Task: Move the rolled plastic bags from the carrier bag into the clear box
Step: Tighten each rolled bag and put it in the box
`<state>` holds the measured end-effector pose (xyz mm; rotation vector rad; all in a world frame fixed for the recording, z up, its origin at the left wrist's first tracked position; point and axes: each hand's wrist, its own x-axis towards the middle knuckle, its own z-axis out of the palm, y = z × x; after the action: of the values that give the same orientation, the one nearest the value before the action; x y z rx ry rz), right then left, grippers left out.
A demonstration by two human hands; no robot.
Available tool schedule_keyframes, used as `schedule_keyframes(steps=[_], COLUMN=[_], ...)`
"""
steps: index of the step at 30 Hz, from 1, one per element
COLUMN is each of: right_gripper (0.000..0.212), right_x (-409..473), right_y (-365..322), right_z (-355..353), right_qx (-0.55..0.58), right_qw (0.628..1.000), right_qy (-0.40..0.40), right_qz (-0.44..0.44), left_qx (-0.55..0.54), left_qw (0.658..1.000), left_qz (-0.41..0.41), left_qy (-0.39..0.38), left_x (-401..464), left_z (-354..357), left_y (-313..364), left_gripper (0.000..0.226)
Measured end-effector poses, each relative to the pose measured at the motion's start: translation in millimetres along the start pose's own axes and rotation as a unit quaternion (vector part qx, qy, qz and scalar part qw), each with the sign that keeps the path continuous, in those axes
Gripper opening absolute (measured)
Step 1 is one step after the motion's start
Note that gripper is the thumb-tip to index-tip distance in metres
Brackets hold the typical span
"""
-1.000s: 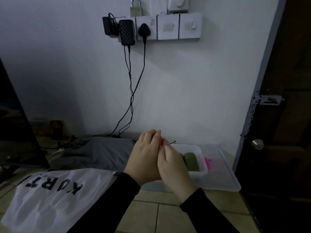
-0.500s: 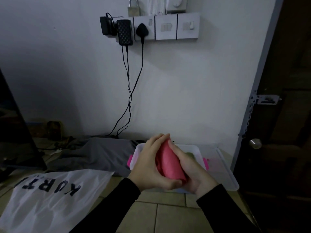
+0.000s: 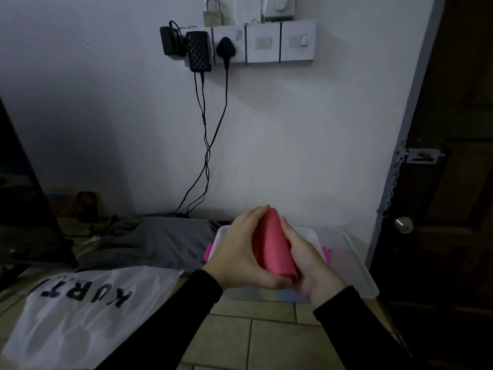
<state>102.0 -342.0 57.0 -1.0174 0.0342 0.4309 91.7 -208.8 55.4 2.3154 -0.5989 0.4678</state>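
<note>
While both hands, left hand (image 3: 240,252) and right hand (image 3: 306,260), grip the pink roll (image 3: 272,244) just above the clear box (image 3: 312,233), it's mid-transfer. Next it probably just gets lowered in; contents hard to see, and the carrier bag (image 3: 80,311) sits off left.

I count one pink rolled bag (image 3: 272,247), one clear box (image 3: 306,233) and one white carrier bag (image 3: 80,316). I also count two hands, three wall plugs and one padlock (image 3: 212,12).
</note>
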Motion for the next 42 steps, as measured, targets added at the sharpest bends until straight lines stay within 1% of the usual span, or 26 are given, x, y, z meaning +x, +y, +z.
schedule_keyframes(steps=[2, 3, 4, 6, 8, 10, 12, 14, 16, 17, 18, 20, 22, 24, 25, 28, 30, 31, 33, 35, 36, 38, 39, 40, 41, 42], right_gripper=[0.043, 0.041, 0.041, 0.037, 0.034, 0.035, 0.042, 0.050, 0.055, 0.050, 0.043, 0.036, 0.040, 0.045, 0.044, 0.039, 0.030, 0.025, 0.021, 0.023, 0.022, 0.026, 0.032, 0.038, 0.043, 0.048], right_x=[-5.3, -6.3, -8.8, -5.8, -0.5, 5.7, 13.5, 22.1, 29.2, 30.9, 31.5, 32.6, 37.5, 42.1, 44.3, 46.4, 46.8, 48.5, 55.0, 63.4, 66.9, 73.7, 76.9, 79.1, 81.8, 83.1], right_y=[-0.7, -0.6, -1.0, 1.0, 2.9, 4.5, 3.7, 3.1, 5.4, 6.6, 7.4, 8.7, 8.5, 6.4, 4.6, -1.2, -5.4, -8.1, -12.8, -13.7, -12.5, -7.0, -3.6, -0.3, 3.6, 7.0], right_z=[5.2, 6.9, 10.0, 8.5, 6.6, 3.7, 0.2, -2.5, -4.5, -4.6, -4.2, -5.1, -9.1, -14.8, -19.0, -30.6, -35.1, -37.0, -44.6, -59.2, -68.6, -89.9, -99.1, -105.9, -111.0, -113.8], right_qx=[0.103, 0.126, 0.137, 0.156, 0.165, 0.151, 0.105, 0.027, -0.017, -0.027, -0.033, -0.034, -0.041, -0.072, -0.096, -0.157, -0.153, -0.149, -0.180, -0.255, -0.311, -0.444, -0.504, -0.549, -0.578, -0.590], right_qw=[0.993, 0.989, 0.986, 0.983, 0.983, 0.987, 0.994, 0.998, 0.991, 0.985, 0.980, 0.978, 0.984, 0.988, 0.986, 0.977, 0.977, 0.974, 0.951, 0.910, 0.886, 0.826, 0.794, 0.768, 0.751, 0.747], right_qy=[-0.063, -0.083, -0.099, -0.100, -0.078, -0.047, -0.006, 0.041, 0.078, 0.094, 0.110, 0.121, 0.111, 0.106, 0.107, 0.107, 0.104, 0.117, 0.168, 0.209, 0.226, 0.252, 0.259, 0.259, 0.256, 0.249], right_qz=[0.009, 0.006, 0.008, 0.018, 0.008, -0.008, -0.020, -0.045, -0.106, -0.139, -0.161, -0.167, -0.133, -0.090, -0.080, -0.098, -0.104, -0.120, -0.189, -0.252, -0.261, -0.238, -0.219, -0.202, -0.189, -0.179], left_qx=[-0.178, -0.235, -0.279, -0.357, -0.392, -0.381, -0.356, -0.340, -0.320, -0.312, -0.301, -0.282, -0.265, -0.253, -0.262, -0.300, -0.323, -0.336, -0.338, -0.324, -0.301, -0.185, -0.105, -0.033, 0.015, 0.033], left_qw=[0.983, 0.970, 0.957, 0.928, 0.915, 0.918, 0.926, 0.929, 0.937, 0.940, 0.943, 0.945, 0.948, 0.949, 0.945, 0.926, 0.911, 0.904, 0.901, 0.901, 0.906, 0.937, 0.952, 0.959, 0.960, 0.956], left_qz=[-0.042, -0.057, -0.068, -0.084, -0.096, -0.099, -0.109, -0.127, -0.135, -0.135, -0.141, -0.162, -0.174, -0.180, -0.182, -0.200, -0.221, -0.229, -0.249, -0.281, -0.295, -0.297, -0.285, -0.277, -0.279, -0.289], left_qy=[0.024, 0.039, 0.052, 0.062, 0.027, -0.035, -0.069, -0.063, -0.030, -0.018, -0.013, -0.020, -0.040, -0.063, -0.076, -0.116, -0.131, -0.130, -0.111, -0.071, -0.044, 0.018, 0.035, 0.041, 0.037, 0.025], left_x=[-6.8, -10.7, -13.8, -15.8, -13.9, -11.0, -8.8, -5.8, -0.1, 3.2, 5.7, 10.1, 12.6, 15.2, 16.1, 16.4, 17.6, 18.5, 22.4, 30.6, 34.4, 43.0, 46.1, 48.7, 49.7, 51.0], left_z=[4.8, 9.7, 14.8, 25.6, 28.0, 22.4, 16.0, 13.7, 13.2, 11.7, 9.9, 8.2, 7.3, 6.3, 5.5, 3.9, 5.9, 8.2, 12.9, 18.8, 22.2, 30.1, 33.6, 38.3, 43.1, 48.8], left_y=[3.4, 7.1, 10.3, 10.7, 4.8, -3.6, -7.0, -5.5, -5.8, -4.3, -2.9, -3.4, -5.7, -10.1, -12.7, -20.2, -23.8, -25.2, -27.3, -36.4, -42.4, -57.9, -64.8, -69.9, -74.0, -77.2], left_gripper=[0.117, 0.115, 0.112, 0.112, 0.120, 0.125, 0.114, 0.093, 0.060, 0.046, 0.039, 0.037, 0.036, 0.035, 0.035, 0.032, 0.030, 0.029, 0.026, 0.028, 0.028, 0.025, 0.024, 0.025, 0.027, 0.028])
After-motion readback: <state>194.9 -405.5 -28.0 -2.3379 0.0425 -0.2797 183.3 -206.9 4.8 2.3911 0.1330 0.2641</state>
